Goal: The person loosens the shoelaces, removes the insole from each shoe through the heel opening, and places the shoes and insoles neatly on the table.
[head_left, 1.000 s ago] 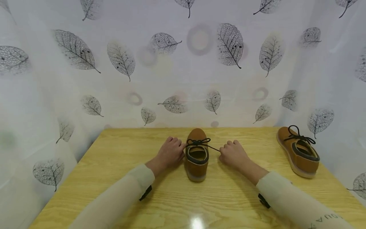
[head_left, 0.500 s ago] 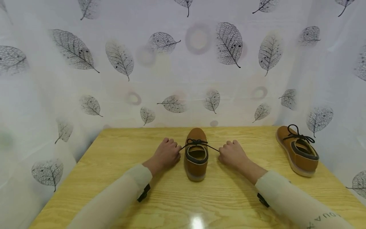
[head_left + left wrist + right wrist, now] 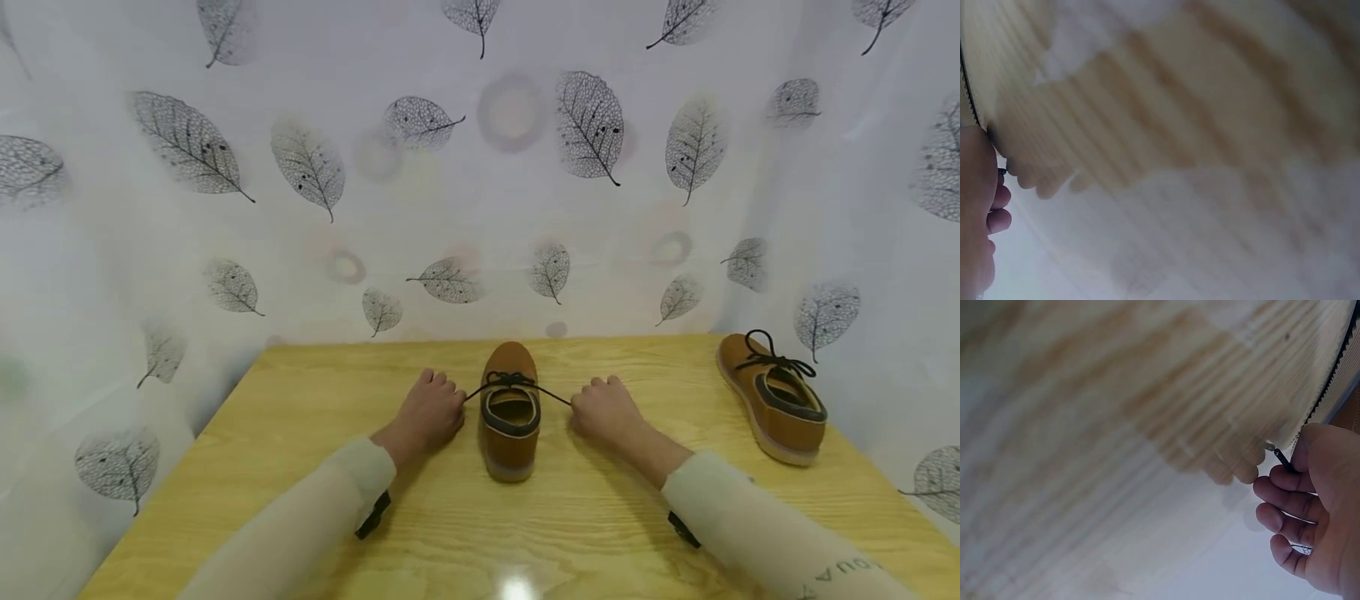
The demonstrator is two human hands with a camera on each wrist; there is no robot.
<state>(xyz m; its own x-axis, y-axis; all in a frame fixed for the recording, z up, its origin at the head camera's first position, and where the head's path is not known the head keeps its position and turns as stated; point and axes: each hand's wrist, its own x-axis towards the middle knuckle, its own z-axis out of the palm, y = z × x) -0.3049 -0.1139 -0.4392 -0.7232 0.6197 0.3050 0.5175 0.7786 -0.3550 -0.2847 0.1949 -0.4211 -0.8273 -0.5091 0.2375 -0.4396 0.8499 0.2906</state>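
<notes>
A brown shoe (image 3: 511, 450) with a dark collar stands mid-table in the head view, toe pointing away. Its black lace (image 3: 555, 397) is tied in a small bow over the tongue, and both lace ends stretch outward. At the left side, my left hand (image 3: 429, 414) grips one end. My right hand (image 3: 609, 412) holds the other end on the opposite side. In the right wrist view the dark lace tip (image 3: 1284, 460) sticks out between thumb and curled index finger. Only part of the left hand (image 3: 977, 206) appears in the left wrist view, with a dark tip beside its fingers.
A second brown shoe (image 3: 787, 429), its black lace tied in a larger bow, stands at the table's right edge. Behind the wooden table (image 3: 450, 533) hangs a pale curtain (image 3: 480, 208) printed with leaves. Black straps (image 3: 372, 515) sit under the sleeve cuffs.
My left hand has moved left, away from the shoe, drawing its lace end out. The bow loops have become smaller. My right hand stays about the same distance from the shoe.
</notes>
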